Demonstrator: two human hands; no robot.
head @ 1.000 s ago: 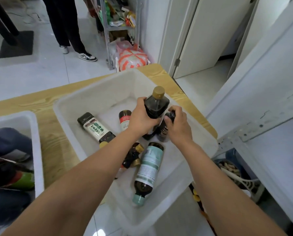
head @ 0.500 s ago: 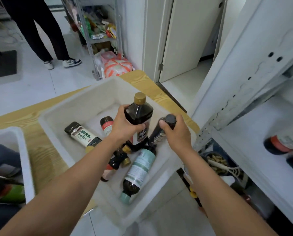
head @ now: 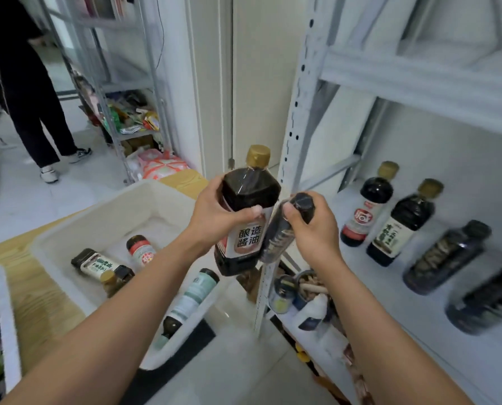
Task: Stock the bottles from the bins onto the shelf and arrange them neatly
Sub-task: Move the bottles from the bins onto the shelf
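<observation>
Shelf board (head: 419,323) lies bare near its front edge; left hand (head: 214,211) grips gold-capped bottle (head: 248,194), right hand (head: 314,229) black-capped bottle (head: 276,238).

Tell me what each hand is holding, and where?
The left hand holds the big gold-capped soy sauce bottle round its shoulder, above the label. The right hand holds the slim dark bottle near its black cap.

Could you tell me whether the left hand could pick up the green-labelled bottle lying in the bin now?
Probably not yet: the left hand grips the gold-capped soy sauce bottle. The green-labelled bottle lies uncovered in the white bin, so the way looks free once that hand is emptied.
</observation>
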